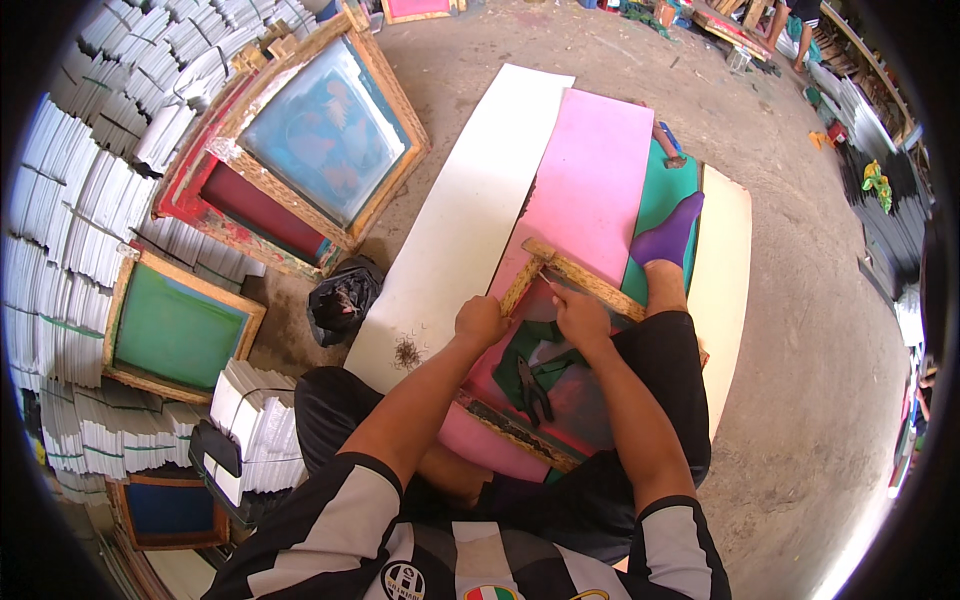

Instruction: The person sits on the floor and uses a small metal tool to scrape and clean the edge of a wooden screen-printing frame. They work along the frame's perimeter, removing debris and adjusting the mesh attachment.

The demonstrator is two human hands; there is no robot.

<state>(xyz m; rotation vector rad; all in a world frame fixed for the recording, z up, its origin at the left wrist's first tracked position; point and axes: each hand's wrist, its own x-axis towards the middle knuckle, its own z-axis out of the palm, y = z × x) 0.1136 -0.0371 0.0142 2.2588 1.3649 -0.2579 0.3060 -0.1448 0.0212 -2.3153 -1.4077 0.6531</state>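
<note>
A wooden screen frame (597,288) with dark and reddish mesh lies tilted across my lap and the coloured sheets. My left hand (482,322) is closed around its left wooden bar. Above the mesh, my right hand (582,320) is closed on a thin tool whose slim tip points at the frame's far-left corner; the fist hides most of the tool. On the mesh rest a crumpled dark green cloth (518,352) and black-handled pliers (535,392). A pile of small bent staples (406,352) sits on the white sheet to the left.
Under the frame are a white sheet (470,190), a pink sheet (590,180) and a cream sheet (722,270). A hammer (672,150) lies far right. At left stand a blue-mesh frame (325,130), a green-mesh frame (178,325), a black bag (343,300) and stacked white bundles (60,260).
</note>
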